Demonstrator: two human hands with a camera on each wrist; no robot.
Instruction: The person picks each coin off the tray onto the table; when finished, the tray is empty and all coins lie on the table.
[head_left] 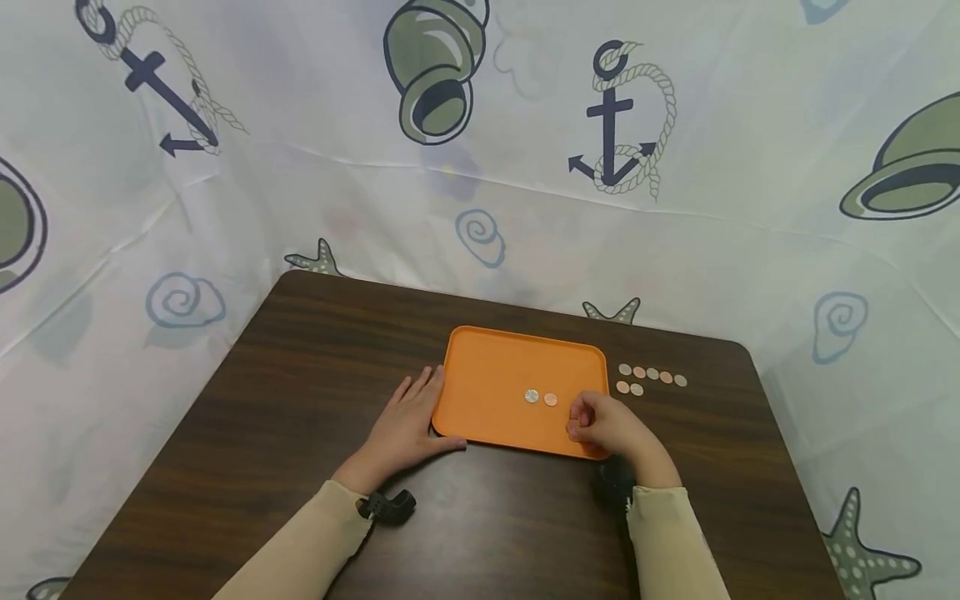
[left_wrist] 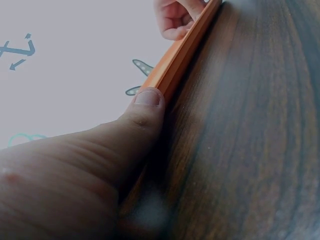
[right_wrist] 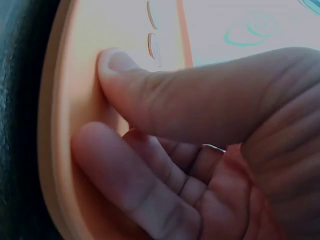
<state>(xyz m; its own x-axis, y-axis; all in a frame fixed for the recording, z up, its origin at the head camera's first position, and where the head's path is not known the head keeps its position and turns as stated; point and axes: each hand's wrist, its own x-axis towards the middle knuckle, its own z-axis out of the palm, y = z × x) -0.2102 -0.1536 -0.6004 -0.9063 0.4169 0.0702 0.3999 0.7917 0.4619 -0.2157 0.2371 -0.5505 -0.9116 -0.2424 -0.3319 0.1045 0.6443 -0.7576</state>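
Note:
An orange tray lies on the dark wooden table. My left hand touches its near left corner, fingers straight along the left side. The left thumb presses the front rim, as the left wrist view confirms. Over the tray's right end, my right hand is lowered with curled fingers, fingertips close to the surface. A thin, bright rim like a coin's shows between its fingers and palm; most of it is hidden. Left of this hand, a silvery coin and a copper coin lie side by side on the tray.
Right of the tray, several silvery and copper coins lie in two short rows on the table. A white cloth printed with anchors, shells and starfish hangs behind and beside the table.

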